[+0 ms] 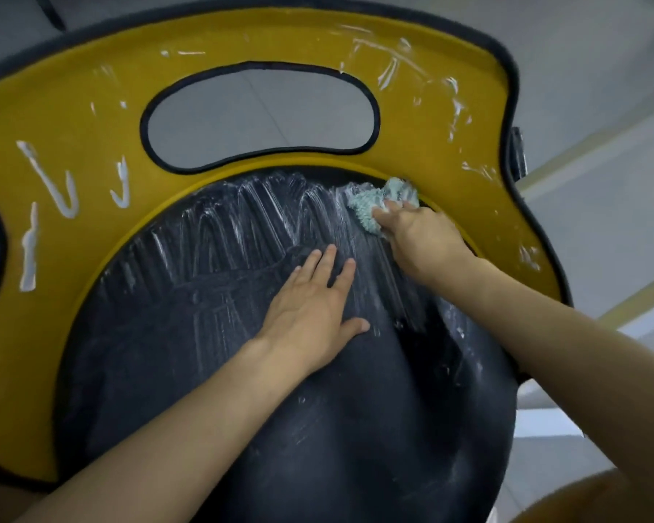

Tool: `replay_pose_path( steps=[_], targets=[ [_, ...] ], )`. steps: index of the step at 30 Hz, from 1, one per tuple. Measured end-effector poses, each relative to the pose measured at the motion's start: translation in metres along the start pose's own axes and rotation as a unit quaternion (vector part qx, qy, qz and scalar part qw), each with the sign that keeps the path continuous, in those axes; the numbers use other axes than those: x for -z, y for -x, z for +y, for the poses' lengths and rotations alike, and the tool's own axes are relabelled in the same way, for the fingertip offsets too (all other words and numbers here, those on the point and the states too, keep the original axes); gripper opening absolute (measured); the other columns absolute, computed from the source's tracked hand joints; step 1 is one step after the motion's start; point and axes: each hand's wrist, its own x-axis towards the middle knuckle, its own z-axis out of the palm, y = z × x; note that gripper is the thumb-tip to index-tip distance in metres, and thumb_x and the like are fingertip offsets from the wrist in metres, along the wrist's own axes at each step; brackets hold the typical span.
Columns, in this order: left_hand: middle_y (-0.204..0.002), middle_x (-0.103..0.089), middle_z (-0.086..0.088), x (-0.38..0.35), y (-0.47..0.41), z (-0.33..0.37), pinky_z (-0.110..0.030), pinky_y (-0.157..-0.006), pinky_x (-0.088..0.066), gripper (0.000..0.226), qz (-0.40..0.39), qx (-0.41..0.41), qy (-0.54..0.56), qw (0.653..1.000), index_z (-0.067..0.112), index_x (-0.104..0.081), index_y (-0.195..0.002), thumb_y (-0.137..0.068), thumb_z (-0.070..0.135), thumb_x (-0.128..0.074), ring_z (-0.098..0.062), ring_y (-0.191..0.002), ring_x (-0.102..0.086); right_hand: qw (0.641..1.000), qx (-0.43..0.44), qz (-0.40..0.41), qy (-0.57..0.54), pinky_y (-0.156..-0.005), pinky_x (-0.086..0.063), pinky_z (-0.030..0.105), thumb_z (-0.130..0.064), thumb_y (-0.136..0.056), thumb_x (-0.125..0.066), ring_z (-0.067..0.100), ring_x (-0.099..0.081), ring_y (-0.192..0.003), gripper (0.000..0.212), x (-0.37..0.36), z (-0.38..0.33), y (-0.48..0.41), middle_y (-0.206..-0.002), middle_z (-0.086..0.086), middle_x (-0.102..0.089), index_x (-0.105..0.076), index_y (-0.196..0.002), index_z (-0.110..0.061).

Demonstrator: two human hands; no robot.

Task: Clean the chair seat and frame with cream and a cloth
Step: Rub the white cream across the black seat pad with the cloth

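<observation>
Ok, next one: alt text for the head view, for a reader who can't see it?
A right hand grips a pale green cloth against the cream-smeared black seat beside its yellow frame, while the left hand rests flat on the seat. Thick cream lines lie on the frame at picture left.

left hand + right hand: 2 | cloth: 1 | seat: 1 | frame: 1

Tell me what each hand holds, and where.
Green cloth, gripped at its near edge by the right hand; left hand holds nothing, flat on the seat.
</observation>
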Motion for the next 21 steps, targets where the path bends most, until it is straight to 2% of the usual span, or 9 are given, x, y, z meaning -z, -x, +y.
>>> replay_pose_path(
  steps=[4, 7, 9, 11, 14, 16, 21],
  targets=[
    [-0.164, 0.027, -0.002, -0.001, 0.006, 0.005, -0.037, -0.125, 0.002, 0.087, -0.01, 0.001, 0.003, 1.0, 0.027, 0.012, -0.159, -0.1, 0.061, -0.042, -0.02, -0.152, 0.02, 0.998, -0.036, -0.014, -0.047, -0.087, -0.048, 0.04, -0.013, -0.098, -0.05, 0.03, -0.055, -0.12, 0.042, 0.003, 0.004, 0.067, -0.144, 0.001, -0.045, -0.041, -0.138, -0.026],
    [-0.164, 0.027, -0.001, -0.002, 0.009, 0.011, -0.038, -0.126, 0.001, 0.088, -0.014, -0.004, 0.006, 1.0, 0.028, 0.012, -0.16, -0.099, 0.061, -0.043, -0.021, -0.152, 0.02, 0.998, -0.026, -0.001, -0.062, -0.075, -0.05, 0.038, -0.015, -0.097, -0.051, 0.025, -0.055, -0.118, 0.037, -0.002, 0.001, 0.129, -0.136, -0.002, -0.046, -0.043, -0.131, -0.026],
    [-0.164, 0.026, -0.001, -0.002, 0.008, 0.017, -0.038, -0.124, 0.0, 0.088, -0.012, -0.008, 0.011, 1.0, 0.028, 0.011, -0.16, -0.099, 0.061, -0.044, -0.021, -0.153, 0.019, 0.998, -0.02, -0.007, -0.061, -0.072, -0.055, 0.034, -0.014, -0.091, -0.06, 0.023, -0.054, -0.125, 0.042, -0.006, -0.002, 0.163, -0.137, -0.001, -0.052, -0.049, -0.132, -0.022],
    [-0.165, 0.025, -0.001, -0.003, 0.006, 0.021, -0.038, -0.124, -0.001, 0.088, -0.01, -0.011, 0.008, 1.0, 0.028, 0.01, -0.16, -0.099, 0.061, -0.044, -0.021, -0.153, 0.018, 0.997, -0.028, -0.016, -0.07, -0.071, -0.056, 0.031, -0.009, -0.085, -0.066, 0.023, -0.056, -0.124, 0.049, -0.01, -0.005, 0.179, -0.132, 0.0, -0.057, -0.054, -0.131, -0.02],
    [-0.165, 0.024, -0.001, -0.006, 0.004, 0.022, -0.037, -0.123, -0.001, 0.089, -0.003, -0.012, 0.004, 1.0, 0.029, 0.009, -0.16, -0.098, 0.063, -0.044, -0.021, -0.153, 0.018, 0.998, -0.03, -0.003, -0.049, -0.08, -0.053, 0.034, -0.013, -0.093, -0.054, 0.02, -0.047, -0.129, 0.048, -0.008, -0.004, 0.157, -0.141, -0.002, -0.049, -0.044, -0.139, -0.023],
    [-0.165, 0.024, -0.001, -0.007, 0.002, 0.02, -0.037, -0.123, -0.001, 0.089, 0.001, -0.014, 0.005, 1.0, 0.029, 0.009, -0.16, -0.098, 0.063, -0.044, -0.02, -0.153, 0.018, 0.998, -0.052, -0.007, -0.042, -0.083, -0.05, 0.04, -0.014, -0.095, -0.052, 0.025, -0.047, -0.128, 0.049, -0.005, 0.0, 0.117, -0.145, 0.002, -0.043, -0.038, -0.141, -0.023],
    [-0.165, 0.025, -0.001, -0.006, -0.001, 0.019, -0.037, -0.123, 0.0, 0.09, -0.01, -0.016, -0.002, 1.0, 0.03, 0.01, -0.16, -0.097, 0.064, -0.044, -0.02, -0.153, 0.019, 0.999, -0.045, 0.001, 0.012, -0.069, -0.044, 0.04, -0.009, -0.093, -0.052, 0.033, -0.056, -0.111, 0.03, -0.001, 0.008, 0.015, -0.132, 0.008, -0.052, -0.049, -0.122, -0.017]
  ],
)
